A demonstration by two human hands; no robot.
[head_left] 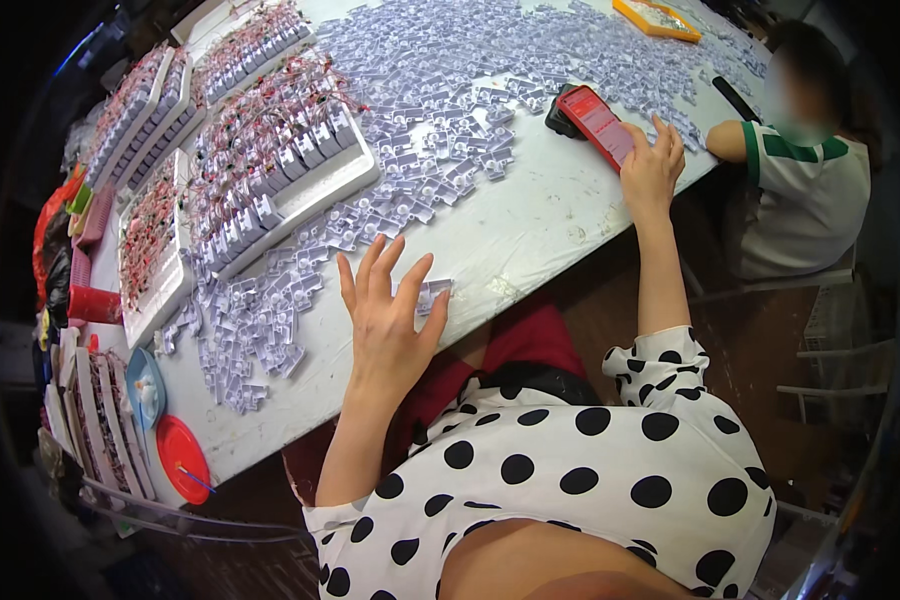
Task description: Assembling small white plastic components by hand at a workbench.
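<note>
left hand (388, 322) is hovering flat over the near edge of the white worktop (530, 235), fingers spread wide and holding nothing, with one small pale translucent plastic piece (434, 295) lying just beside the fingertips. right hand (652, 168) is further off to the right, fingers loosely open and resting on a red phone (597, 124) that lies tilted on the worktop, screen up, with a dark blocky thing tucked under its far end. the rest of the surface is covered in a big loose scatter of the same little plastic pieces (440, 90), lilac-white, glossy, kind of boxy with round bumps. on the left sit white foam-looking trays (310, 195) packed with rows of small grey blocks and tangles of thin red wire. near-left corner has a round red lid (182, 458) and a pale blue dish (145, 385). far right there's a flat orange tray (656, 18), and another person in a white and green shirt (805, 195) sits at the right end.
</note>
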